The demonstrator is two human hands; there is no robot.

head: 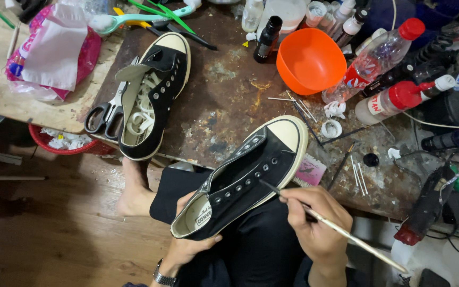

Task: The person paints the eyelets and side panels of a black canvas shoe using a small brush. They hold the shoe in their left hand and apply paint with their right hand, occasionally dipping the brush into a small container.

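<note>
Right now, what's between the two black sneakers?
Head view: only bare, stained worktop lies between the sneaker on the bench and the sneaker held in the left hand.

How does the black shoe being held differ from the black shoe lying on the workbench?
The held shoe has bare eyelets with no laces; the bench shoe has loose white laces piled inside. The held shoe is cradled at the heel by the left hand while the right hand puts a thin brush to its side; the bench shoe lies untouched beside scissors. Both are black canvas low-tops with cream toe caps.
</note>
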